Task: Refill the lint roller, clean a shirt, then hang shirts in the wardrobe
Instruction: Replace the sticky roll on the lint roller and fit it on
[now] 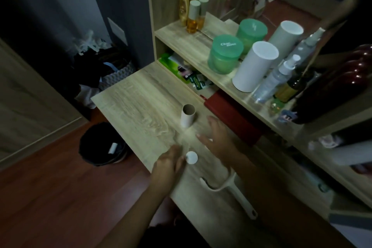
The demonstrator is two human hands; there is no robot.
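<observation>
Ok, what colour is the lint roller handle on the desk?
The lint roller handle is cream-white, clearest in the head view.

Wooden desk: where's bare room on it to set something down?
Widest bare patch: the far-left corner of the light wooden desk, beyond the upright cardboard tube. A smaller strip lies between the tube and the left hand. Crowded: near the right hand, round white cap and white lint roller handle; the shelf is packed with green jars and bottles.

2 hands (169,164) (216,137), 1 cardboard tube (188,116), 1 bin (102,144)
</observation>
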